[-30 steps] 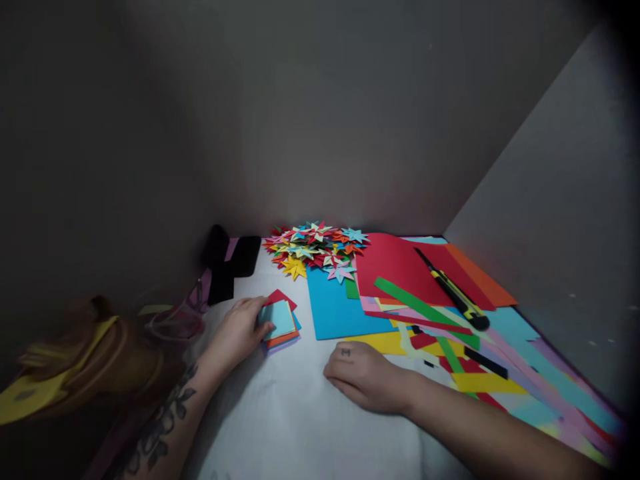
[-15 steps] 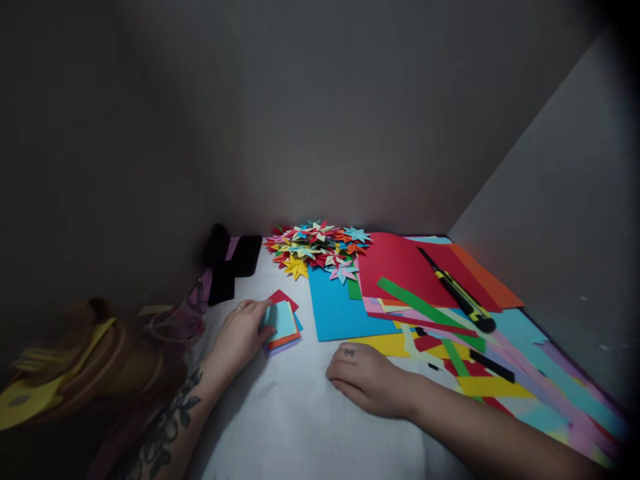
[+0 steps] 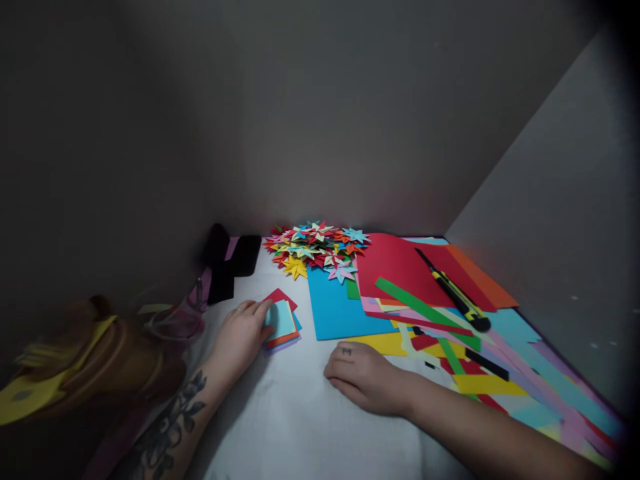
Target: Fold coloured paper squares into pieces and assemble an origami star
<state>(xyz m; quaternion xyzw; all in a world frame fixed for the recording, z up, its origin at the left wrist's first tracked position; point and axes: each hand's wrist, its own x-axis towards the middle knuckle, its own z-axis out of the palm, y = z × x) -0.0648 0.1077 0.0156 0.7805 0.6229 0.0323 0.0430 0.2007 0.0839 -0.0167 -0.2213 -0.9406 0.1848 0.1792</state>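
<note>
My left hand (image 3: 241,335) rests on the white table (image 3: 295,420) with its fingertips on the left edge of a small stack of coloured paper squares (image 3: 283,321), light blue on top. I cannot see whether those fingers pinch a sheet. My right hand (image 3: 364,377) lies knuckles-up on the table with fingers curled under, and nothing shows in it. It sits just in front of a blue sheet (image 3: 340,310).
A heap of folded paper stars (image 3: 315,248) lies at the back. Red sheets (image 3: 405,267), a green strip (image 3: 425,310) and many coloured offcuts spread to the right, with a yellow-black utility knife (image 3: 455,290) on top. A black object (image 3: 227,263) and a brown bag (image 3: 100,363) are at left.
My left hand has shifted slightly along the stack's left edge. The right hand stays where it was. The view wobbles a little.
</note>
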